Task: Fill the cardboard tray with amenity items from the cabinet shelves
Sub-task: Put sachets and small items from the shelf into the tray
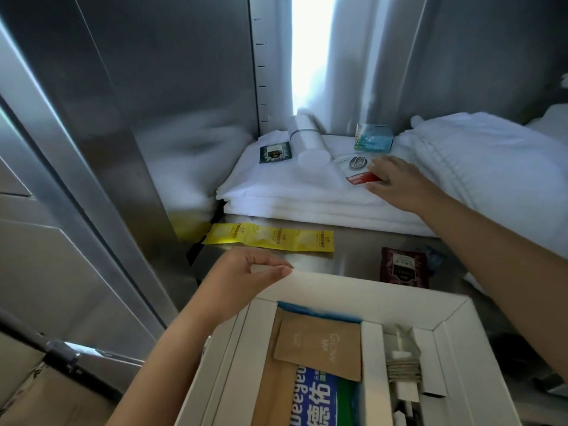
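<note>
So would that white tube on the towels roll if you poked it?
Probably a little: the white tube is round and lies on its side. The soft towels under it would likely slow it. It looks light, so probably easy to lift.

White cardboard tray (pixel 368 287) partly filled; red-white sachet (pixel 353 172) lies on folded towels (pixel 276 186).

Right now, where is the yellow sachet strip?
In the head view, the yellow sachet strip lies left on the steel shelf, before the folded white towels and just beyond the left hand.
</note>
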The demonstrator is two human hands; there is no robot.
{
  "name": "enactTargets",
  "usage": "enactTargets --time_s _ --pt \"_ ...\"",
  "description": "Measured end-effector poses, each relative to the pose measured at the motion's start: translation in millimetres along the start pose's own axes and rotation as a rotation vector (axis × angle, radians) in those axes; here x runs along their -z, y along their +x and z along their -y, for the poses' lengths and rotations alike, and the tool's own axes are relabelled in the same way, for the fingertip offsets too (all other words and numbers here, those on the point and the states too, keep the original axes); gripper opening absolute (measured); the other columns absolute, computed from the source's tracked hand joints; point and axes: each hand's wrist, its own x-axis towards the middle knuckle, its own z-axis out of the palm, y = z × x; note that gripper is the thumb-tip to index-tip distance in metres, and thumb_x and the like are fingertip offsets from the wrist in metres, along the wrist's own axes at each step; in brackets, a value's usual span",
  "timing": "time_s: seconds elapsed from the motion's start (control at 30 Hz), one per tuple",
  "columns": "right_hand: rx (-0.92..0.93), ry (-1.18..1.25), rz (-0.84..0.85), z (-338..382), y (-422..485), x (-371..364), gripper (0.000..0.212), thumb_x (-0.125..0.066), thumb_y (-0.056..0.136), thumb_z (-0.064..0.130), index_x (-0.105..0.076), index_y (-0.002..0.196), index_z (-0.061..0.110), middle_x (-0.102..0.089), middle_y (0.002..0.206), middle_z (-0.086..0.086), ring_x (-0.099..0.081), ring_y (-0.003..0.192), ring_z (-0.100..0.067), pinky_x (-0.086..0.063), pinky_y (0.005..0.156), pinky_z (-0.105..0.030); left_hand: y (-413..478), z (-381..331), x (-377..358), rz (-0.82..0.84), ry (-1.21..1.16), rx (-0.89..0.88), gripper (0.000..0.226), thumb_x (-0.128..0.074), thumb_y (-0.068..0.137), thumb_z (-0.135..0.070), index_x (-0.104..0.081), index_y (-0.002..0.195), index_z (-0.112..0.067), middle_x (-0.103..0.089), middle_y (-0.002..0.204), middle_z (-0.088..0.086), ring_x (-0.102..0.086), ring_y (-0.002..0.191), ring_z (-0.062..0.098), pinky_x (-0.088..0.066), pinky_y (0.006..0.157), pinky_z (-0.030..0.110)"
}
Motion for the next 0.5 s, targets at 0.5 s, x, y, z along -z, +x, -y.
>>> enactTargets --time_s 0.5 --pt "-0.043 -0.081 -0.109 -21 -5 -19 0.022 -0.058 0.085 0.034 -0.058 0.101 0.019 -0.053 0.122 -0.001 -0.039 0.121 -0.024 -0.041 0.088 -0.037 -2 -1 0 0.004 0.033 0.013 0.012 -0.067 0.083 -0.033 -0.076 0.091 -0.032 -0.071 0.090 -0.023 -0.061 0.090 -0.009 -0.042 0.074 0.006"
